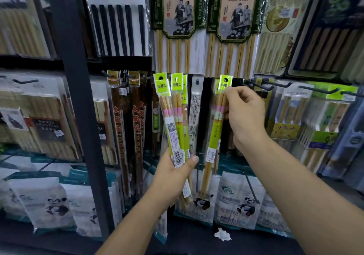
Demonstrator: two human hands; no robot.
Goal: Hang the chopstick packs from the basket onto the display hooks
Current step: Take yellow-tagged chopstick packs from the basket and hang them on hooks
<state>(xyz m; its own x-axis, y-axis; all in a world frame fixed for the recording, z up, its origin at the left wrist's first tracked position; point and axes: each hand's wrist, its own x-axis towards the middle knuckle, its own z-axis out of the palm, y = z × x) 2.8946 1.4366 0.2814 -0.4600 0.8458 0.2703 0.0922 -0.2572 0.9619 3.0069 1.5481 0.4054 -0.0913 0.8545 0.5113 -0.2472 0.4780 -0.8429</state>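
Green-topped pack (214, 128) pinched by right hand (246, 115), left hand (173, 178) grip round more packs (173, 120), hook hidden.

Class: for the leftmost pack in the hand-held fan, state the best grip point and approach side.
Probably pinch the leftmost pack by its green header, below the hang hole, coming from above-left: the tops fan apart there, while the left hand grips the lower ends.

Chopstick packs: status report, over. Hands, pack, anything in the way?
Left hand grips several spare packs, fanned. Right hand pinches one pack up at the hook row; seated or not, cannot tell. Nothing blocking.
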